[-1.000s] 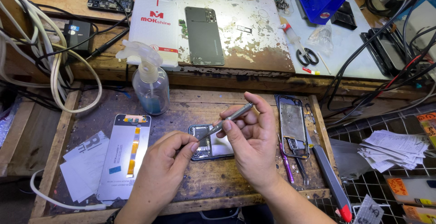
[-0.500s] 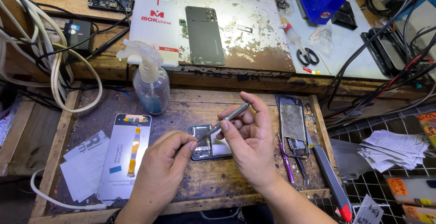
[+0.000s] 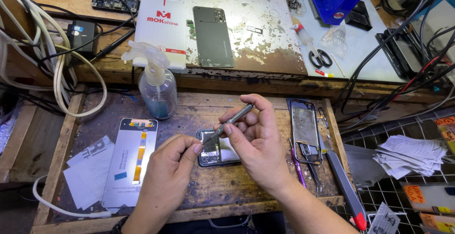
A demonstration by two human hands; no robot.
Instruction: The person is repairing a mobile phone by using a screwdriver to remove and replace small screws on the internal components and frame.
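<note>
A slim grey screwdriver point(image 3: 233, 119) is held in the right hand point(image 3: 258, 141), pinched between thumb and fingertips, its tip angled down toward eight o'clock onto an opened phone body point(image 3: 219, 147). The phone body lies flat on the worn wooden counter point(image 3: 246, 191) near the centre of the view, partly covered by both hands. The left hand point(image 3: 171, 167) is closed narrowly, its thumb and forefinger pressed together at the left edge of the phone body, just beside the screwdriver tip; whether something small is pinched there cannot be told.

At nine o'clock from the phone body a white display panel point(image 3: 129, 160) with an orange flex strip lies face down, with paper sheets point(image 3: 87, 170) beneath and beside it. At eleven o'clock a clear spray bottle point(image 3: 157, 89) stands upright. At three o'clock a bare phone frame point(image 3: 305, 132) lies flat, with purple tweezers point(image 3: 297, 165) just beside it. On the raised shelf at twelve o'clock a dark phone back cover point(image 3: 213, 36) lies beside a white box point(image 3: 166, 25).
</note>
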